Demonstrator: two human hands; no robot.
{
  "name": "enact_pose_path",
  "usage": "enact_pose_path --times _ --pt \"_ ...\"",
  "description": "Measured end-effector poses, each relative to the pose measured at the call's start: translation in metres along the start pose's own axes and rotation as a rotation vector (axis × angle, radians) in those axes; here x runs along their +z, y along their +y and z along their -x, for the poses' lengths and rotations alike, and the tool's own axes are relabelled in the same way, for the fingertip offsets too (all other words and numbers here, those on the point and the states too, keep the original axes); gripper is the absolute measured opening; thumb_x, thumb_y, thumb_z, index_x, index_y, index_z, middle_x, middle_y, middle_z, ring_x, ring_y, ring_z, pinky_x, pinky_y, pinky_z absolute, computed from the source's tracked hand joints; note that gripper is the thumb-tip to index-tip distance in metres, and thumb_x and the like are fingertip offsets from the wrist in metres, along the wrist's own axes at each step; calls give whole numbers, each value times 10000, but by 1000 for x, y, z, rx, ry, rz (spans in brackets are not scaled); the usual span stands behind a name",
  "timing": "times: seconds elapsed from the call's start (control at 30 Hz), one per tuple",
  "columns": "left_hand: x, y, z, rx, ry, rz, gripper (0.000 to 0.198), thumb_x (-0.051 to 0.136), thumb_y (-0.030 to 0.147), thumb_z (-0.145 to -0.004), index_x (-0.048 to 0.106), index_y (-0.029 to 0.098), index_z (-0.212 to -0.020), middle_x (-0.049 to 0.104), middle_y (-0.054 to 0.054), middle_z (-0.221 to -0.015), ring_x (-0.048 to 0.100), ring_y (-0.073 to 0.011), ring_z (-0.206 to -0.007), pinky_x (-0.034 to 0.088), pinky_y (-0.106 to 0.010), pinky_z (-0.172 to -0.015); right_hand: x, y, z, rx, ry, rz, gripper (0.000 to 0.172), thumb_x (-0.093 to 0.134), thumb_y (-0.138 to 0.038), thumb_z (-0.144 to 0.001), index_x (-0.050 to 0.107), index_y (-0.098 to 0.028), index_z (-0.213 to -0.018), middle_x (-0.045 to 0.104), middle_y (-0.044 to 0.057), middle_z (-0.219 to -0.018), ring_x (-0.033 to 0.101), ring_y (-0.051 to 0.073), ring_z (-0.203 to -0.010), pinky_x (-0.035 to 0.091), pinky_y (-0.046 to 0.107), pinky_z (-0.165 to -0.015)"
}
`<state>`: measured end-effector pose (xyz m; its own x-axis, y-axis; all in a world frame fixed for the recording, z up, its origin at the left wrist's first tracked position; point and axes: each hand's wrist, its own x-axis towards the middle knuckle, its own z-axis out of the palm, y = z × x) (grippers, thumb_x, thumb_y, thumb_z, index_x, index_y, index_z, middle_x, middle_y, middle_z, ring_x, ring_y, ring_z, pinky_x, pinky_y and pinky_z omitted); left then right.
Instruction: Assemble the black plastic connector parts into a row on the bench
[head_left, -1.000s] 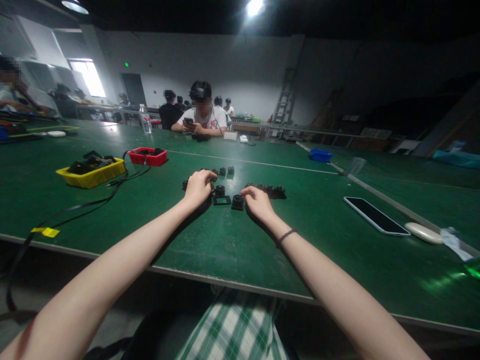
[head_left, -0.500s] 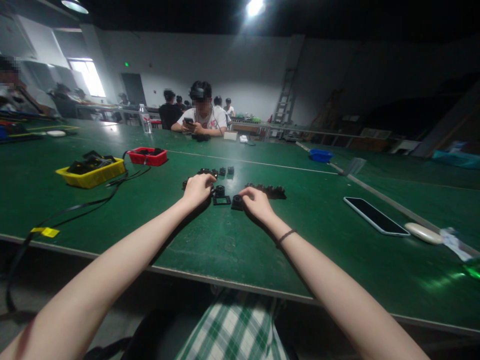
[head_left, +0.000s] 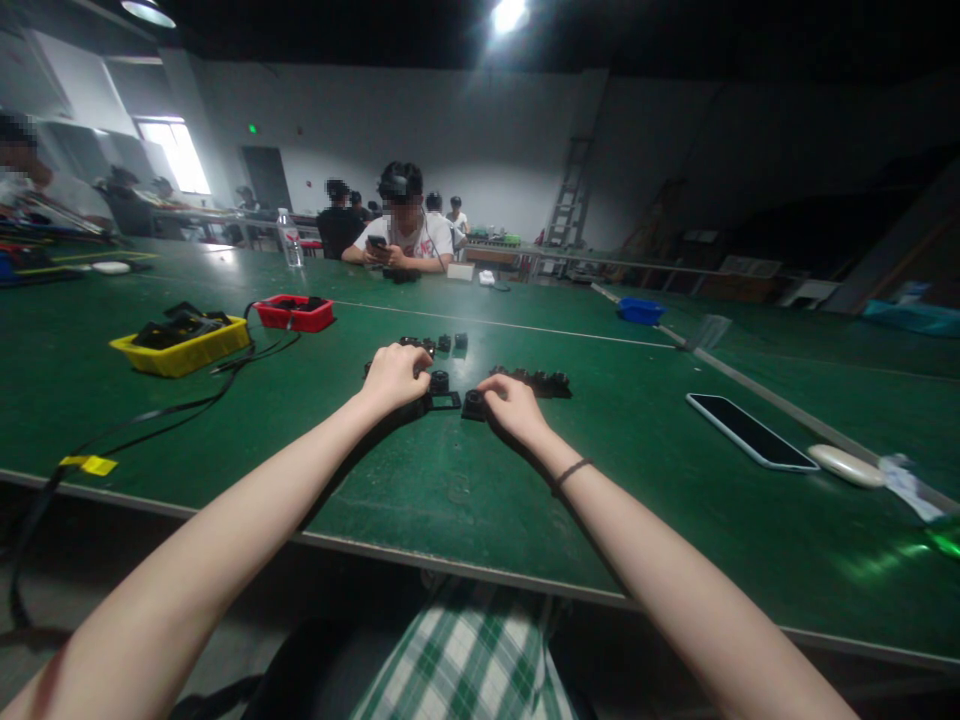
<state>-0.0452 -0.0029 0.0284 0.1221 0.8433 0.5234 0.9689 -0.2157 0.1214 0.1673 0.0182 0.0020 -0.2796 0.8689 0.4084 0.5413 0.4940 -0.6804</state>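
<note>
My left hand [head_left: 397, 377] hovers over small black parts at the middle of the green table, its fingers curled with the tips hidden behind the hand. Beside its thumb are a small black round part [head_left: 439, 381] and a flat black frame [head_left: 445, 401]. My right hand [head_left: 510, 400] has its fingers closed at the edge of a black square part with a round top [head_left: 474, 403], which rests on the table. Behind that hand lies a row of black parts [head_left: 551, 383]. More small black parts [head_left: 460, 341] stand beyond my left hand.
At the left are a yellow tray [head_left: 180, 352] and a red tray [head_left: 296, 314] with black parts, and black cables [head_left: 157, 412]. A phone [head_left: 750, 432], a white oval object [head_left: 846, 466] and a blue tray [head_left: 641, 311] lie right. A person [head_left: 405, 235] sits opposite.
My left hand has shifted slightly left and uncovered more of the small round part near its thumb. My right hand looks unchanged.
</note>
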Motion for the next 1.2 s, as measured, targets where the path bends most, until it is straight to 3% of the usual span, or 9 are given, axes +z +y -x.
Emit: enact_pose_path --times 0.27,0.67,1.2 --pt "-2 -1 4 108 -116 -124 276 572 262 -704 668 182 -950 685 -112 -1003 601 -306 -959 435 -423 -849 0 0 -1 -1 14 -22 300 440 -60 -792 707 -191 -822 718 23 -904 650 151 -894 470 284 -897" --pt "1 -4 4 93 -206 -130 384 575 220 -697 603 188 -1078 649 -124 -1100 591 -304 -1039 432 -423 -877 0 0 -1 1 7 -11 300 440 -53 -798 707 -189 -814 722 24 -900 655 153 -887 473 274 -883" --pt "0 -5 2 103 -114 -1 333 569 146 -708 614 181 -1036 615 -92 -1054 629 -246 -925 492 -350 -819 0 1 0 -1 3 5 288 451 -72 -800 710 -196 -816 721 20 -865 653 147 -825 484 267 -842"
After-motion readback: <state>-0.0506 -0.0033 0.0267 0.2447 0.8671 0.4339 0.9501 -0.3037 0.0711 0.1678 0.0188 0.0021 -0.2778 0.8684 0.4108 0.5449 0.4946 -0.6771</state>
